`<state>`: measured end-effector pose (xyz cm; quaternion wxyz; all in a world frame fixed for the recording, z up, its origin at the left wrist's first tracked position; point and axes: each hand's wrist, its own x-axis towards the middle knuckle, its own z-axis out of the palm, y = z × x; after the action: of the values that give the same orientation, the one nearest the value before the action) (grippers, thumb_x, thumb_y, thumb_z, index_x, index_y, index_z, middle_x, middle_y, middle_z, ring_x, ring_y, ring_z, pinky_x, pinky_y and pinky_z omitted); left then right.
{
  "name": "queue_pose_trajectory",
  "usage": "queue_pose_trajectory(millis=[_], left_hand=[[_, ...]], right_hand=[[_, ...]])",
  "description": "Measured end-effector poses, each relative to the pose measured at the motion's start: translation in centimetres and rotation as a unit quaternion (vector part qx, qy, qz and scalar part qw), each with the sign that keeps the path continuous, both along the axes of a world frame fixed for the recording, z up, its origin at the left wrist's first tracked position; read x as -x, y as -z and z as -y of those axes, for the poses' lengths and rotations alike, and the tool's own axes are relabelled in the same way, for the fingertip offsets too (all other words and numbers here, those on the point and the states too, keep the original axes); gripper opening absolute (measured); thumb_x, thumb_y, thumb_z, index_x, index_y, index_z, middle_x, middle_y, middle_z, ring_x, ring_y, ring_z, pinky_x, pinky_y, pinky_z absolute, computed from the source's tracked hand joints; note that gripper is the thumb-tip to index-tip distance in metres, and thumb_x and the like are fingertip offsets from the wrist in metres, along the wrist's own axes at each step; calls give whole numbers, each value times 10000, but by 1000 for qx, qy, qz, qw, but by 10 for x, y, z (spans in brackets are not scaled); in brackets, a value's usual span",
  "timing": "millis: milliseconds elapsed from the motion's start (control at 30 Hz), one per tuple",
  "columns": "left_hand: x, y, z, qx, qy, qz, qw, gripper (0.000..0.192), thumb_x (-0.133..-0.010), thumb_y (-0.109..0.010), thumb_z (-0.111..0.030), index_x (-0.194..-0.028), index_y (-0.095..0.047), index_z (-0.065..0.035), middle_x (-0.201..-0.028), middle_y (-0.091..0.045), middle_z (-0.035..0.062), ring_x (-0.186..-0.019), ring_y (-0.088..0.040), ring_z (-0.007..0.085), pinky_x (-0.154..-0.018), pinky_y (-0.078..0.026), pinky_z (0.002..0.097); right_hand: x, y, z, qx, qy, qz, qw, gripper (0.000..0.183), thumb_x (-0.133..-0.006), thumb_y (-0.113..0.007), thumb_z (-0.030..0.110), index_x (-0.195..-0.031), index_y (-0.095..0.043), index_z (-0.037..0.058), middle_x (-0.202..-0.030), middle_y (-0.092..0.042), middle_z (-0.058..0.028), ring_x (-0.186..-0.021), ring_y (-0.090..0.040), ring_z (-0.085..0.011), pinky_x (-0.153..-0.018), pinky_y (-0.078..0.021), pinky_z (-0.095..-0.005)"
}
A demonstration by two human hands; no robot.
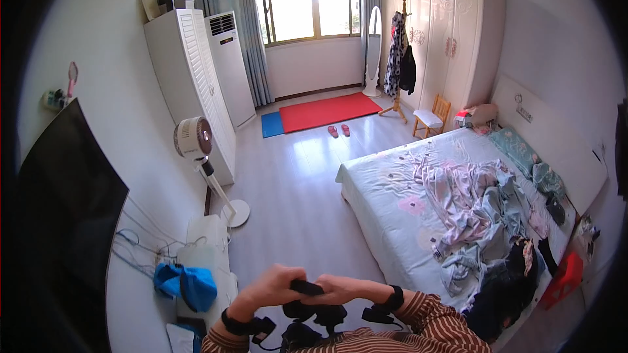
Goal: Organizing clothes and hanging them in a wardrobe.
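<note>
A small black device (307, 287) is held level in front of my chest, gripped from both sides. My left hand (275, 284) has its fingers curled around the device's left end. On the opposite end, my right hand (339, 288) closes with the thumb along the top. Both wrists carry black straps with small black units, the left strap (240, 324) and the right strap (394, 299). Below the hands, other black gear (314, 316) sits against my striped shirt (378, 340); its kind cannot be made out.
To the right stands a bed (365, 196) with rumpled bedding and dark clothes. A white pedestal fan (194, 137), a television (68, 225) and a low white cabinet (206, 235) with a blue bag (189, 284) line the left. Slippers (338, 130) lie before a red mat (328, 112).
</note>
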<state>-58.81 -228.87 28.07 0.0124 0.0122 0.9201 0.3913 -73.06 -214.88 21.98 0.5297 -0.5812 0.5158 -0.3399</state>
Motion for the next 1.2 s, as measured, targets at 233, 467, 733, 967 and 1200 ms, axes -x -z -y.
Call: queue_pose_trajectory(millis=[233, 467, 733, 967, 1200], left_hand=[[76, 44, 195, -126, -66, 68, 987, 222, -721, -688, -122, -882, -595, -1, -633, -551, 100, -593, -507, 132, -579, -443, 296], [218, 51, 362, -203, 23, 6, 979, 226, -741, -709, -162, -853, -600, 2, -673, -574, 23, -618, -518, 103, -567, -438, 275], [400, 34, 463, -212, 280, 53, 935, 200, -857, -603, -180, -804, -572, 11, -633, -522, 18, -581, -460, 97, -539, -400, 255], [553, 13, 529, -268, 277, 32, 922, 172, -900, -533, -155, -820, -515, -4, -618, -470, 56, -549, -401, 166, -501, -343, 286], [690, 9, 596, -185, 292, 76, 935, 127, -877, -547, -136, -862, -545, -10, -637, -522, 132, -525, -470, 239, -518, -410, 300]], right_hand=[[143, -29, 122, 46, 38, 195, 979, 221, -848, -602, 197, -847, -607, -24, -680, -561, 14, -585, -503, -55, -511, -400, -205], [265, -1, 169, 53, 325, 392, 859, 247, -725, -649, 105, -915, -606, -48, -822, -629, -72, -726, -601, -168, -677, -474, -266], [352, 47, 239, 34, 401, 284, 870, 233, -749, -668, 98, -932, -641, -43, -824, -635, -22, -773, -568, -99, -724, -444, -229], [517, 68, 381, -95, 263, -8, 960, 348, -783, -678, 231, -995, -602, -34, -879, -622, -32, -845, -537, -110, -758, -445, -266], [612, 15, 563, 89, 163, 73, 980, 478, -784, -673, 343, -1073, -531, -11, -952, -572, -65, -880, -518, -149, -777, -433, -284]])
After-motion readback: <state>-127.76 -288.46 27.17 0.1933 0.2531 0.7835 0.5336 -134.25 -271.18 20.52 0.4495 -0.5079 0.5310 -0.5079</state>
